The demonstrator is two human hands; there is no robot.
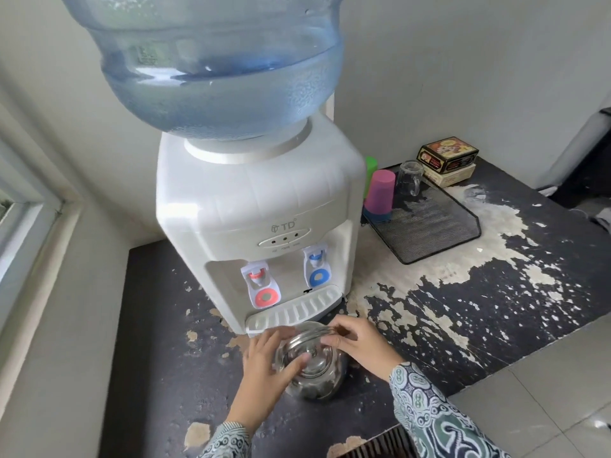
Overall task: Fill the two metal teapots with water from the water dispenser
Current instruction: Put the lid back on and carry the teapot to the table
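Note:
One shiny metal teapot stands on the dark, peeling table, just in front of the drip tray of the white water dispenser. My left hand grips the pot's left side, with the thumb lying across the lid. My right hand pinches the thin wire handle at the pot's far right rim. Above the tray are a red tap on the left and a blue tap on the right. A blue water bottle, partly full, sits on top. No second teapot is in view.
Right of the dispenser lies a black mesh tray with an upturned pink cup and a glass mug. A green cup and stacked boxes stand behind. A window frame runs along the left; tiled floor lies right.

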